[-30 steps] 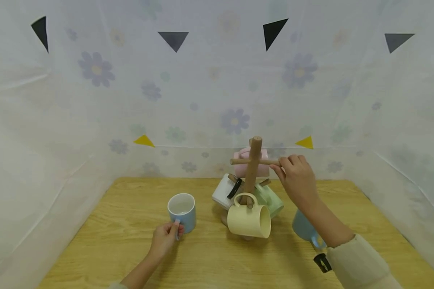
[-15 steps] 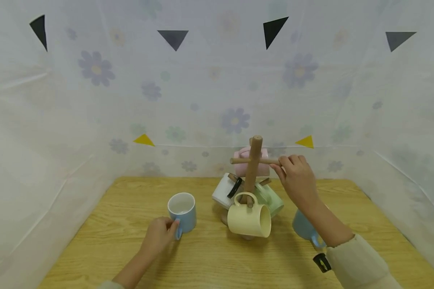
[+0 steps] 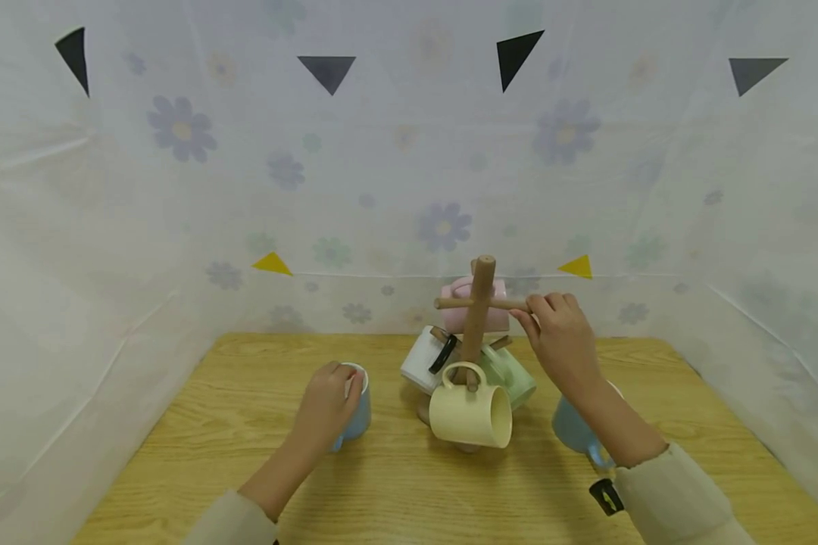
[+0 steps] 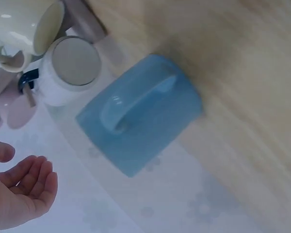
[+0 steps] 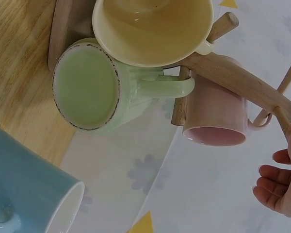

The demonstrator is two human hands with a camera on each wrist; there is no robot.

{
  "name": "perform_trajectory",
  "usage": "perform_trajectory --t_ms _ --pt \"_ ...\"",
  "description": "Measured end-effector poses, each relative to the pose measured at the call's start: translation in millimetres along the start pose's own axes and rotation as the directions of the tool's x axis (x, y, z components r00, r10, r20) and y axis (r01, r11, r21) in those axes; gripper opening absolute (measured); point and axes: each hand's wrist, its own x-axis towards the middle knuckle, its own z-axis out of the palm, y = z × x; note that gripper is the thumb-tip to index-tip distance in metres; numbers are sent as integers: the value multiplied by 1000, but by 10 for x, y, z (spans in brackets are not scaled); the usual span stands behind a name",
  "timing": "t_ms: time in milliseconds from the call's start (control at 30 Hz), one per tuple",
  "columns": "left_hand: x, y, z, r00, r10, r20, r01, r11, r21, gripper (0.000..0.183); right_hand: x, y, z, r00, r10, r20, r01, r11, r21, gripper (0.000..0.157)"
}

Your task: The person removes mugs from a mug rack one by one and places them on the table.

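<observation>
My left hand (image 3: 330, 405) is over the left light-blue mug (image 3: 360, 415), which stands upright on the table. In the left wrist view its fingers (image 4: 34, 187) curl loosely, thumb apart, clear of the mug's handle (image 4: 136, 99). My right hand (image 3: 560, 337) pinches the end of an upper peg (image 3: 506, 304) on the wooden mug tree (image 3: 477, 322). A yellow mug (image 3: 465, 416), a green mug (image 3: 514, 378), a white mug (image 3: 423, 359) with a black handle and a pink mug (image 5: 216, 109) hang from the tree by their handles.
A second light-blue mug (image 3: 571, 425) stands on the table beneath my right forearm, partly hidden by it. A black object (image 3: 607, 497) shows beside the right sleeve. A floral curtain (image 3: 382, 182) closes off the back and sides of the wooden table (image 3: 409, 492).
My left hand has let go of the left blue mug's handle and risen over the mug's rim. The mug stayed in place. My right hand has kept its hold on the peg.
</observation>
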Motion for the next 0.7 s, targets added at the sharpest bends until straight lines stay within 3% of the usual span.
perform_trajectory --t_ms 333,567,700 --pt "472 337 -56 997 68 31 -67 997 -39 18 2 -14 15 1000 5 -1 -5 1000 15 53" --pt "731 529 -16 986 169 -9 -169 982 -84 20 -14 -20 22 998 65 18 -66 997 38 54" --pt "823 630 5 982 188 -23 -189 977 -100 26 -26 -26 24 996 81 29 -82 995 51 42"
